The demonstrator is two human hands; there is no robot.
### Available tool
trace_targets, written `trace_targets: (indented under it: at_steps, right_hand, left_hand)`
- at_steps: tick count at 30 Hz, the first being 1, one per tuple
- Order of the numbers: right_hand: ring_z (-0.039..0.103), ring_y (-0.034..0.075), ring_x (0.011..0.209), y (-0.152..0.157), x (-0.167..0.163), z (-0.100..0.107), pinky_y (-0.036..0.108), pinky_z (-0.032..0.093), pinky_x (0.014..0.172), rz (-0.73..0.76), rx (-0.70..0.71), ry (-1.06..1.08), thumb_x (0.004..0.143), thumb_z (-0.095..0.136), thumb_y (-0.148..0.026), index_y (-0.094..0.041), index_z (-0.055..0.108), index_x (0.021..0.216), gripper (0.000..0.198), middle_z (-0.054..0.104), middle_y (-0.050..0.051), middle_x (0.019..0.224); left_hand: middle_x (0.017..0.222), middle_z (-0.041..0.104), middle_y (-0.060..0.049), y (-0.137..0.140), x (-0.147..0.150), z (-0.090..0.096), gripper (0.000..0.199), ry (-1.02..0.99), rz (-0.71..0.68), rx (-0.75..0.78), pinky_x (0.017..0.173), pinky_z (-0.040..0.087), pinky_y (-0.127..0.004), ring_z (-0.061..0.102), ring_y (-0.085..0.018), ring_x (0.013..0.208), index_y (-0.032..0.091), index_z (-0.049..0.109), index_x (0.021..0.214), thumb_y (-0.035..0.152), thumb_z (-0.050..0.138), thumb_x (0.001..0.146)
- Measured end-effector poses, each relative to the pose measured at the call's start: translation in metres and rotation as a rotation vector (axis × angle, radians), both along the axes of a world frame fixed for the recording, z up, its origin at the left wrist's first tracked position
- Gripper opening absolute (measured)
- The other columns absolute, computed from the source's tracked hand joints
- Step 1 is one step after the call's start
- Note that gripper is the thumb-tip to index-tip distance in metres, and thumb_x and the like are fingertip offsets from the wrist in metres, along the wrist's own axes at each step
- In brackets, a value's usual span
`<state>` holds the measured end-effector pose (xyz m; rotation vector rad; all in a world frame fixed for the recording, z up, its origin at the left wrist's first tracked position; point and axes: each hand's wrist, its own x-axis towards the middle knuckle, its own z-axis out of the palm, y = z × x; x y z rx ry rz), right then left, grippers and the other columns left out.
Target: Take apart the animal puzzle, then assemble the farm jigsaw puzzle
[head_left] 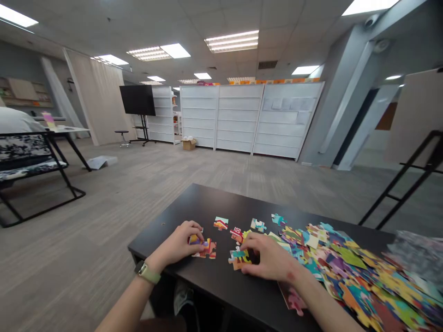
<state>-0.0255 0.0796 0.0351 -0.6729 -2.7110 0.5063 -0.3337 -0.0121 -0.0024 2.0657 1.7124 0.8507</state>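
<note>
**Both your hands rest on puzzle pieces**

On the carpet (138, 193), a cardboard box (188, 145) holds something white. At your smooth black worktop (204, 200), your half-curled left hand (185, 242) touches joined orange-purple pieces (209, 249); your half-closed right hand (265, 256) touches a knobbed yellow-teal piece (238, 259). Whether either grips, I can't tell. Crumpled plastic (417, 256) borders the heap (360, 272).

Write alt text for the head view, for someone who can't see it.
A person's left hand and right hand touch jigsaw pieces on a black table. A colourful heap of loose pieces spreads to the right; a dark screen and white units stand beyond.
</note>
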Motion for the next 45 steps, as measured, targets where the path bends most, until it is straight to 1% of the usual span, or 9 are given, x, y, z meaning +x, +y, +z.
trace_targets:
  at_steps: [4, 9, 14, 20, 25, 30, 35, 41, 45]
  right_hand:
    - [0.064, 0.023, 0.097, 0.015, -0.001, -0.011, 0.039, 0.049, 0.090, -0.170, 0.086, 0.148, 0.093, 0.056, -0.027, -0.021, 0.073, 0.106, 0.022, 0.068, 0.009, 0.105]
    - [0.057, 0.031, 0.121, 0.028, -0.015, -0.035, 0.050, 0.041, 0.105, -0.183, 0.029, 0.109, 0.086, 0.067, -0.032, -0.021, 0.071, 0.120, 0.036, 0.066, 0.012, 0.130]
    - [0.064, 0.028, 0.108, 0.031, -0.025, -0.034, 0.043, 0.047, 0.097, -0.228, -0.044, 0.119, 0.079, 0.070, -0.025, -0.020, 0.072, 0.111, 0.033, 0.074, 0.008, 0.109]
    - [0.065, 0.023, 0.100, 0.028, -0.020, -0.028, 0.038, 0.049, 0.094, -0.226, -0.147, 0.335, 0.078, 0.065, -0.020, -0.021, 0.070, 0.109, 0.032, 0.071, 0.006, 0.107]
    - [0.068, 0.021, 0.082, 0.037, -0.017, -0.036, 0.035, 0.053, 0.081, -0.282, -0.272, 0.526, 0.083, 0.065, -0.034, -0.021, 0.072, 0.101, 0.023, 0.072, 0.004, 0.087]
    - [0.073, 0.024, 0.088, 0.054, -0.013, -0.045, 0.035, 0.057, 0.080, -0.342, -0.369, 0.688, 0.084, 0.065, -0.054, -0.016, 0.068, 0.104, 0.043, 0.075, 0.011, 0.094]
    - [0.073, 0.026, 0.086, 0.053, -0.012, -0.049, 0.037, 0.059, 0.078, -0.316, -0.401, 0.687, 0.083, 0.067, -0.057, -0.016, 0.069, 0.101, 0.045, 0.076, 0.012, 0.093]
    - [0.061, 0.028, 0.122, 0.030, -0.014, -0.036, 0.047, 0.043, 0.108, -0.175, -0.220, 0.495, 0.088, 0.063, -0.036, -0.024, 0.075, 0.107, 0.026, 0.069, 0.010, 0.126]
    - [0.065, 0.026, 0.108, 0.020, -0.009, -0.029, 0.045, 0.047, 0.100, -0.116, -0.025, 0.266, 0.089, 0.058, -0.029, -0.021, 0.073, 0.108, 0.025, 0.072, 0.010, 0.113]
  left_hand:
    - [0.120, 0.063, -0.007, -0.001, 0.001, 0.003, 0.018, 0.021, 0.010, 0.011, 0.100, 0.044, -0.038, 0.059, -0.025, 0.110, 0.024, 0.074, 0.097, 0.039, 0.070, 0.088]
    - [0.129, 0.058, -0.006, -0.003, 0.013, 0.005, 0.030, 0.091, 0.024, -0.042, 0.106, 0.038, -0.045, 0.051, -0.030, 0.123, 0.028, 0.073, 0.106, 0.041, 0.079, 0.079]
    - [0.129, 0.057, -0.006, -0.002, 0.020, 0.004, 0.032, 0.096, 0.015, -0.055, 0.106, 0.036, -0.045, 0.049, -0.030, 0.125, 0.029, 0.072, 0.108, 0.038, 0.080, 0.078]
    - [0.130, 0.056, -0.005, -0.002, 0.022, 0.000, 0.035, 0.092, 0.015, -0.036, 0.106, 0.036, -0.044, 0.049, -0.029, 0.123, 0.029, 0.072, 0.108, 0.037, 0.082, 0.075]
    - [0.129, 0.058, -0.004, -0.004, 0.032, 0.004, 0.033, 0.093, 0.013, -0.050, 0.104, 0.037, -0.043, 0.049, -0.030, 0.124, 0.030, 0.072, 0.106, 0.039, 0.082, 0.075]
    - [0.131, 0.058, -0.004, -0.002, 0.038, 0.007, 0.042, 0.068, -0.012, -0.072, 0.105, 0.037, -0.043, 0.050, -0.030, 0.123, 0.030, 0.069, 0.114, 0.039, 0.082, 0.075]
    - [0.135, 0.056, -0.006, -0.002, 0.040, 0.006, 0.058, 0.038, -0.017, -0.052, 0.107, 0.038, -0.043, 0.050, -0.030, 0.124, 0.029, 0.062, 0.128, 0.040, 0.082, 0.074]
    - [0.137, 0.055, -0.008, -0.005, 0.032, 0.007, 0.055, 0.048, 0.014, -0.083, 0.109, 0.037, -0.043, 0.048, -0.030, 0.127, 0.027, 0.065, 0.125, 0.040, 0.082, 0.074]
    - [0.141, 0.053, -0.008, -0.009, 0.019, 0.005, 0.051, 0.092, 0.061, -0.104, 0.109, 0.036, -0.046, 0.047, -0.031, 0.131, 0.029, 0.064, 0.125, 0.041, 0.079, 0.078]
